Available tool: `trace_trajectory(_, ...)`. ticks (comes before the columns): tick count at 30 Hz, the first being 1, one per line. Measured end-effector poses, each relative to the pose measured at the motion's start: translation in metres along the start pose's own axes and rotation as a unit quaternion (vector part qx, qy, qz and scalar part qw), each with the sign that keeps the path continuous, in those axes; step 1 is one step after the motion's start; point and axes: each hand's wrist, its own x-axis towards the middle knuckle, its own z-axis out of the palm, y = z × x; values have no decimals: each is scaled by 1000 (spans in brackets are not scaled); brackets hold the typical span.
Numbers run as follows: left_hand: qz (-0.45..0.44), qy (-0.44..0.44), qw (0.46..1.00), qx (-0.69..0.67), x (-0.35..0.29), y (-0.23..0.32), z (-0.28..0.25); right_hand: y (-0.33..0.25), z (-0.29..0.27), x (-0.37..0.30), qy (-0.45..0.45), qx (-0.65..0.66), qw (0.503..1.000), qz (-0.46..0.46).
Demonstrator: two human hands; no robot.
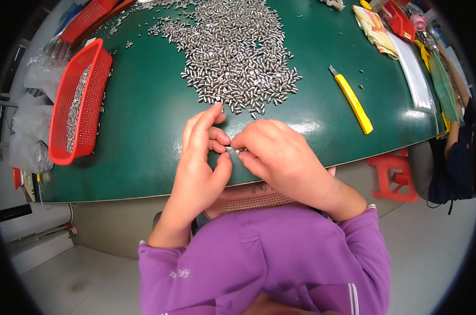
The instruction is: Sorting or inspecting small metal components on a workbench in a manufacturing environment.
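Some metal pieces (238,151) between pinched right fingers (245,138); left fingers (218,135) alongside, grip unclear

Small parts (238,58) are lying heaped on the table (143,121), beyond the left hand (196,152) and right hand (282,152).
A basket (96,89) is standing left, holding more parts (76,110); a knife (353,102) is lying right; a second basket (254,200) is sitting between table and person (269,257).

a knife (353,102) lies on the table (143,131); a stool (387,161) stands by its right end, plastic bags (30,123) by its left.
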Motion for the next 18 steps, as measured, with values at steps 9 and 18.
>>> trace_trajectory(9, 17, 30, 998, 57, 2, 0, 2, -11, -12, -11, -81, -31, 996, -8)
trace_trajectory(18, 43, 18, 980, 194, 26, 10, 16, -11, -36, -23, -68, 18, 997, -24)
